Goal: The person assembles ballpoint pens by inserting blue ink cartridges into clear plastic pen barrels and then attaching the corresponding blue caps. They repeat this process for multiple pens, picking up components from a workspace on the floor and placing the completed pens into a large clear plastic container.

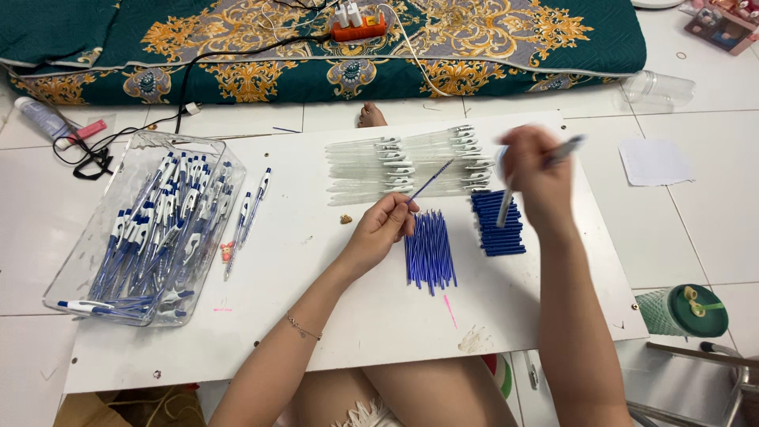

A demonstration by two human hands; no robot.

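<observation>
Blue ink refills lie in a loose bundle [430,251] on the white board that serves as the surface [316,316]; the left hand [382,229] has its fingers pinched on a single refill [431,180], whose tip points up and to the right; the right hand [538,175] is clenched around a pen barrel [565,149], blurred, held above the surface near the far edge. By the look of it the step in hand is pen assembly, with refill and barrel apart; the next move calls for lining the thin refill up with the barrel's open end, which needs a steady pinch. Beside the right hand sits a stack of dark blue grips [498,224]; beyond the bundle lie rows of clear barrels [411,166]. At the left a clear plastic tray [209,146] holds a heap of finished blue-and-white pens; two more pens [249,217] lie just beside it on the surface. A green cup with a lid [684,312] stands on the floor at the right; its contents cannot be seen.
</observation>
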